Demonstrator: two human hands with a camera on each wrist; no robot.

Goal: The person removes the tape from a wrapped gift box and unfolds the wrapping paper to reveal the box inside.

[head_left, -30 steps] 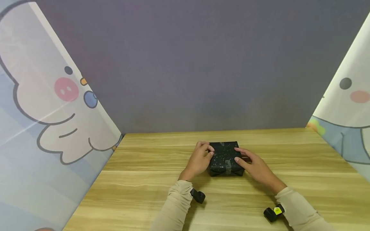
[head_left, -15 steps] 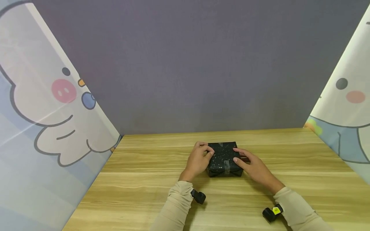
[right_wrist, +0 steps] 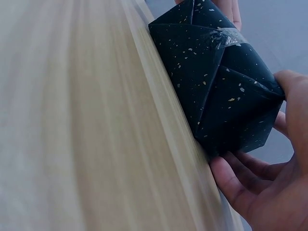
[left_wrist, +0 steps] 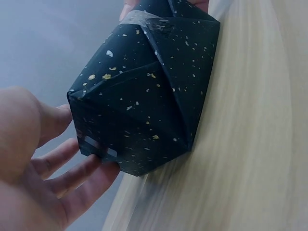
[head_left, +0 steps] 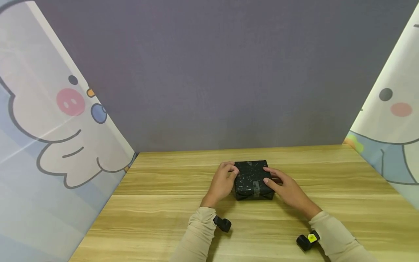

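Note:
A gift-wrapped box (head_left: 252, 178) in black paper with white and gold flecks lies on the wooden table in the head view. Clear tape (head_left: 256, 187) runs over its near edge, and folded flaps show on the near end. My left hand (head_left: 223, 183) is at the box's left side; in the left wrist view its fingers (left_wrist: 89, 180) lie lightly bent along that side, the thumb close to the top edge. From the right, my right hand (head_left: 288, 189) holds the box, thumb and forefinger on top; its other fingers (right_wrist: 240, 180) are against the side in the right wrist view.
The wooden table (head_left: 157, 203) runs back to a grey partition (head_left: 209, 80). Cartoon-printed panels stand at the left (head_left: 39, 109) and right (head_left: 392, 120). Small black cameras are strapped to the left wrist (head_left: 222, 223) and right wrist (head_left: 306, 242).
My left hand has shifted slightly left, its thumb and forefinger drawing back from the box's top. The box and right hand keep their places; the head view has shifted a little.

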